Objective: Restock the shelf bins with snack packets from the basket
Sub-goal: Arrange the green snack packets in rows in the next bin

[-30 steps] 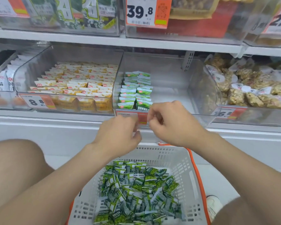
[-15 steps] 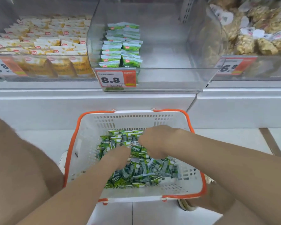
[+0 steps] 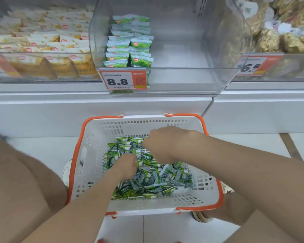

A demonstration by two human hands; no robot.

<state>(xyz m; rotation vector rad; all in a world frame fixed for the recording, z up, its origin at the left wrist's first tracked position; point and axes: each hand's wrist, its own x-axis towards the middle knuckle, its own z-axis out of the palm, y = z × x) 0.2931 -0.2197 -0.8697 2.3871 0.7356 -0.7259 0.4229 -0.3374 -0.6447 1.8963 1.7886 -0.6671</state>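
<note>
**A:** Shop aisle, head cam. Nearest first: which step?

**B:** Pick-up. Person crouches over basket [image 3: 147,210] on the floor. Left hand [image 3: 126,165] and right hand [image 3: 165,144] sit knuckles-up in the green packets [image 3: 156,179], fingers curled down into the pile. Fingertips are hidden, so can't tell if either has closed on a packet.

**A:** Where's the stock?

**B:** Mostly loose in the basket. Beyond it, on the shelf, the clear bin [image 3: 218,79] has two rows [image 3: 130,44] of the same green pkts at its left side. Rest of bin floor is bare. My read: plenty left to move.

**A:** Next move?

**B:** Prob. a firm handful, lifted clear of the basket wall and over the bin's front lip. Then pkts laid beside the rows, facing the same way.

**A:** Any legible text?

**B:** Tag [image 3: 123,80] on bin front reads "8.8"; small print too fine. Right tag [image 3: 253,66] shows "6.8", start blurred. Yellow pkts [image 3: 42,41] in the left bin carry a red oval logo, as do the green. Wording unreadable.
</note>
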